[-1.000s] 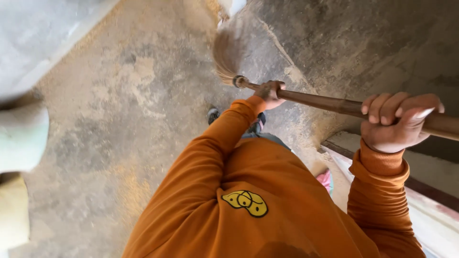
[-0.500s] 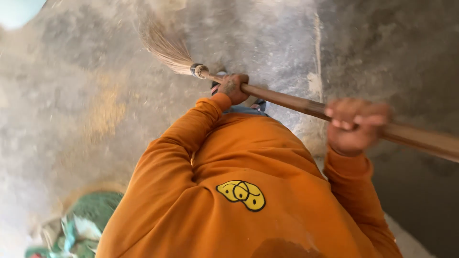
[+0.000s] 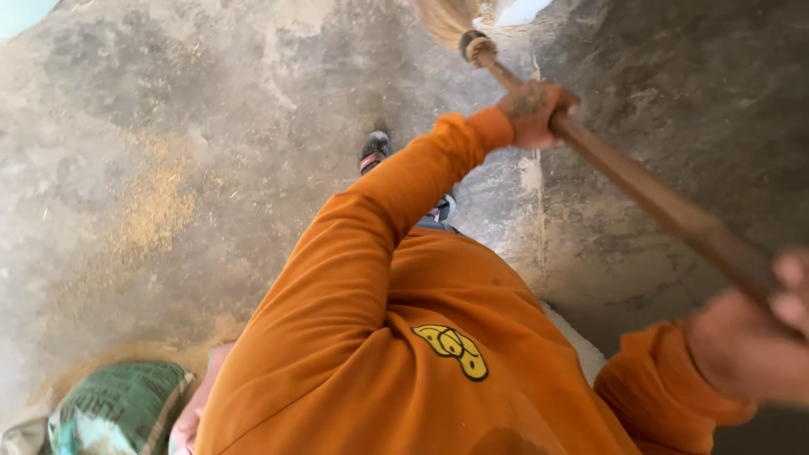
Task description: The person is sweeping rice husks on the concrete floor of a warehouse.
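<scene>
Bare concrete floor (image 3: 211, 109) fills the head view, grey and stained, with a yellowish drift of fine dust or husk on the left and a raised, cracked seam running down past my body on the right. Down in the lower left corner lies a green woven sack (image 3: 118, 409), slumped on its side. One shoe (image 3: 375, 150) of mine shows beyond my orange sleeve (image 3: 362, 244).

I have a broom in both hands. Its long brown wooden handle (image 3: 640, 190) slants from the lower right up to the top of the view, where a dark collar binds the pale straw bristles (image 3: 447, 18), partly cut off by the frame edge. My left hand (image 3: 535, 109) is stretched out and clenched around the handle just below that collar, fingers wrapped fully round the wood. My right hand (image 3: 750, 337) is close to the lens and blurred; it is wrapped around the near end of the handle, though I cannot make out each finger.

By my judgement I am mid-sweep, with the bristles out ahead of me. A further stroke would call for keeping both grips firm and the bristle tips low to the concrete, drawing toward the yellowish drift rather than scattering it.
</scene>
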